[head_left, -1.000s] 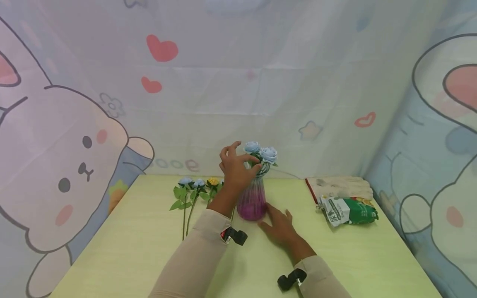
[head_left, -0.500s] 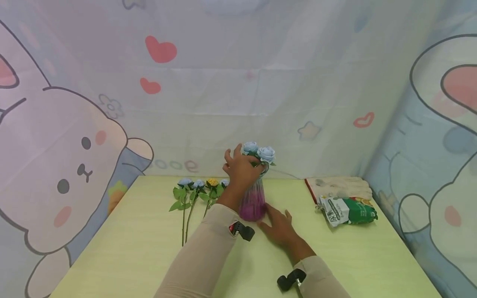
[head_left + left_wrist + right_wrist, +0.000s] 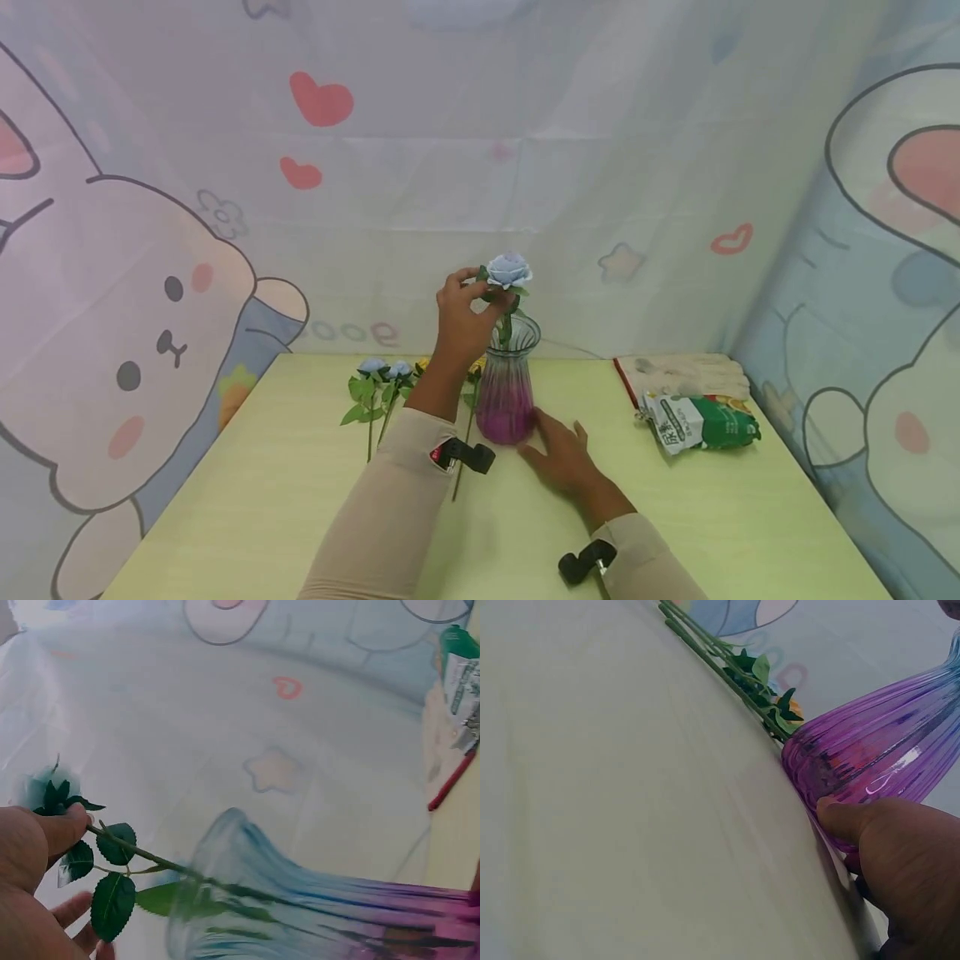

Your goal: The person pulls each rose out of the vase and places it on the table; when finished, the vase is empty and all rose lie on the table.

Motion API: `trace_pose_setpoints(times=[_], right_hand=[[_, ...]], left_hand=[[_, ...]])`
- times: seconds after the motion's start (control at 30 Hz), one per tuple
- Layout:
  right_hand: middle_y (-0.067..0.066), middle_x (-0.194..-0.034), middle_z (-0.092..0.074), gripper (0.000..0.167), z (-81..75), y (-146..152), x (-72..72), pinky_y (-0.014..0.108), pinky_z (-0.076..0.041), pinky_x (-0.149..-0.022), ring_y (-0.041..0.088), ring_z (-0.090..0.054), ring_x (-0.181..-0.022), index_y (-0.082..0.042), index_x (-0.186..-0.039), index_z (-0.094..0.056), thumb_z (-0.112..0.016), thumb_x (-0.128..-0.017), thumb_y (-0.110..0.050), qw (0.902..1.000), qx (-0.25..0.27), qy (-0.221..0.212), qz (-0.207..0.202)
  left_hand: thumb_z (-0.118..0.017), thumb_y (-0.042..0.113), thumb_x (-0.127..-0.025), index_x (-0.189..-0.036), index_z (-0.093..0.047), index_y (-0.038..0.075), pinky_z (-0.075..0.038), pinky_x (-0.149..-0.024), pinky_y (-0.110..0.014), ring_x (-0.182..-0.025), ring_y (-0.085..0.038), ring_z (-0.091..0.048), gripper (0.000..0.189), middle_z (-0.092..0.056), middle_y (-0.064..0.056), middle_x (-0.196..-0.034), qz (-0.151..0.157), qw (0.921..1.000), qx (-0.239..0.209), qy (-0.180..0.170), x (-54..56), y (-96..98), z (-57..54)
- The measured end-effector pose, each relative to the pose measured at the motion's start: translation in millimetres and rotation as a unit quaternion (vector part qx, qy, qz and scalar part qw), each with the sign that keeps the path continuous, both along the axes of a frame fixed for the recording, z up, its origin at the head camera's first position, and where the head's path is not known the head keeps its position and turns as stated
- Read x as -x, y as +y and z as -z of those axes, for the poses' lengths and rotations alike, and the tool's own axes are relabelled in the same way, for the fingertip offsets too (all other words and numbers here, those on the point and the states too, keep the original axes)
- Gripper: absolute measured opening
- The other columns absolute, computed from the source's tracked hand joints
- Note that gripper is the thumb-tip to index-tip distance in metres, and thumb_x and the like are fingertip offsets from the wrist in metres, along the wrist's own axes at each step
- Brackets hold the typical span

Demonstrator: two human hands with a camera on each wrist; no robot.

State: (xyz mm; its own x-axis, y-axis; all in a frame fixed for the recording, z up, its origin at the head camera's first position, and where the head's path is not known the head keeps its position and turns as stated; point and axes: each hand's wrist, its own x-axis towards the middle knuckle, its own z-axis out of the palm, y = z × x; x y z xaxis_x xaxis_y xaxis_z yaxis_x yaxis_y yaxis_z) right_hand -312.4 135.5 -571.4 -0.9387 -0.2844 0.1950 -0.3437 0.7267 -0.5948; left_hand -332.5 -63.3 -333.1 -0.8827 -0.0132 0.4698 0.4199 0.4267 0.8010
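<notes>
In the head view, a ribbed glass vase [image 3: 504, 404], clear at the top and purple below, stands upright on the table. My left hand [image 3: 467, 321] pinches the stem of a light blue rose [image 3: 510, 271] just under its bloom. The rose is held above the vase mouth, and its leafy stem [image 3: 150, 859] runs down inside the glass in the left wrist view. My right hand [image 3: 562, 454] holds the base of the vase, the thumb [image 3: 840, 814] lying along the purple glass in the right wrist view. Its other fingers are mostly hidden.
Left of the vase lie several stemmed flowers, blue roses [image 3: 372, 365] and yellow ones, partly behind my left arm. At the right back are a green and white packet [image 3: 705, 423], a pale glove [image 3: 690, 375] and a red stick [image 3: 625, 383]. A printed curtain [image 3: 570, 183] hangs behind.
My left hand has moved to the stem and risen, drawing the blue rose upward. Two blue blooms showed at the vase mouth before; one shows now. The right hand has stayed at the base.
</notes>
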Motion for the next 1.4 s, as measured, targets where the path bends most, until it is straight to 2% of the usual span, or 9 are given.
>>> trace_pose_setpoints(times=[0.1,0.27,0.43,0.63,0.83,1.03,1.17,1.27,1.4], right_hand=[[0.015,-0.171,-0.047,0.075,0.0,0,1.1,0.077,-0.008,-0.129,0.039,-0.045,-0.16,-0.005,-0.17,-0.038,-0.065,-0.108,-0.039,1.0,0.0,0.0,0.0],[0.015,-0.171,-0.047,0.076,0.7,0,2.3,0.077,-0.009,-0.129,0.039,-0.044,-0.16,-0.005,-0.17,-0.036,-0.065,-0.109,-0.04,1.0,-0.004,-0.002,-0.001],[0.017,-0.17,-0.048,0.076,-1.7,0,0.5,0.078,-0.01,-0.128,0.041,-0.045,-0.159,-0.004,-0.169,-0.039,-0.067,-0.108,-0.039,1.0,-0.001,0.002,-0.002],[0.019,-0.168,-0.051,0.074,-3.1,0,-1.9,0.079,-0.012,-0.127,0.042,-0.048,-0.157,-0.002,-0.167,-0.041,-0.067,-0.107,-0.037,0.9999,0.006,0.012,0.0],[0.019,-0.167,-0.052,0.075,-4.7,-1,-2.7,0.079,-0.012,-0.127,0.042,-0.048,-0.157,-0.001,-0.167,-0.041,-0.068,-0.107,-0.038,0.9999,0.007,0.008,0.0],[0.018,-0.168,-0.05,0.076,-5.4,0,-2.1,0.078,-0.011,-0.128,0.041,-0.047,-0.158,-0.002,-0.168,-0.04,-0.068,-0.107,-0.039,1.0,0.003,0.0,-0.001],[0.018,-0.169,-0.049,0.076,-3.0,0,-0.3,0.078,-0.009,-0.128,0.041,-0.046,-0.159,-0.003,-0.168,-0.039,-0.068,-0.108,-0.039,1.0,0.007,-0.003,-0.001],[0.017,-0.17,-0.048,0.077,-0.8,0,0.6,0.078,-0.008,-0.129,0.04,-0.045,-0.16,-0.003,-0.169,-0.038,-0.067,-0.108,-0.039,0.9999,0.008,-0.008,-0.002],[0.016,-0.17,-0.049,0.076,0.5,0,0.5,0.078,-0.009,-0.129,0.039,-0.045,-0.16,-0.003,-0.169,-0.038,-0.067,-0.108,-0.04,1.0,0.003,-0.007,-0.003]], left_hand=[[-0.069,0.026,-0.11,-0.127,-0.077,0.002,-0.05,-0.118,-0.062,-0.146,-0.041,-0.054,0.03,-0.054,-0.017,-0.155,0.027,0.9991,-0.025,0.02,-1.5,-10.1,-6.6],[-0.062,0.025,-0.114,-0.136,-0.07,0.005,-0.061,-0.103,-0.055,-0.119,-0.04,-0.076,0.03,-0.067,-0.018,-0.14,0.047,0.9958,-0.078,0.013,-5.2,-24.1,-8.5],[-0.061,0.029,-0.115,-0.146,-0.064,0.007,-0.068,-0.086,-0.056,-0.104,-0.04,-0.081,0.038,-0.068,-0.022,-0.138,0.064,0.9911,-0.117,-0.003,-8.7,-31.6,-7.0],[-0.053,0.034,-0.117,-0.157,-0.051,0.014,-0.07,-0.072,-0.047,-0.103,-0.049,-0.08,0.045,-0.07,-0.025,-0.136,0.094,0.9828,-0.157,-0.024,-8.7,-34.0,-1.9],[-0.055,0.029,-0.117,-0.158,-0.038,0.013,-0.07,-0.078,-0.048,-0.105,-0.055,-0.077,0.047,-0.067,-0.035,-0.126,0.128,0.9673,-0.215,-0.041,-2.3,-36.0,6.5],[-0.075,0.008,-0.104,-0.174,-0.004,0.026,-0.064,-0.105,-0.044,-0.101,-0.023,-0.082,0.101,-0.07,-0.027,-0.131,0.14,0.9435,-0.274,-0.122,-1.9,-41.3,16.0],[-0.076,-0.001,-0.101,-0.174,0.017,0.034,-0.057,-0.115,-0.041,-0.108,-0.02,-0.082,0.123,-0.073,-0.026,-0.137,0.142,0.934,-0.297,-0.14,-3.1,-43.3,23.1],[-0.074,-0.001,-0.103,-0.177,0.01,0.029,-0.061,-0.11,-0.042,-0.107,-0.021,-0.082,0.115,-0.074,-0.026,-0.136,0.137,0.9264,-0.325,-0.132,-3.0,-42.1,27.2],[-0.072,0.002,-0.104,-0.169,-0.025,0.014,-0.066,-0.098,-0.042,-0.104,-0.022,-0.083,0.081,-0.077,-0.019,-0.132,0.133,0.9075,-0.379,-0.122,-1.2,-40.6,31.5]])
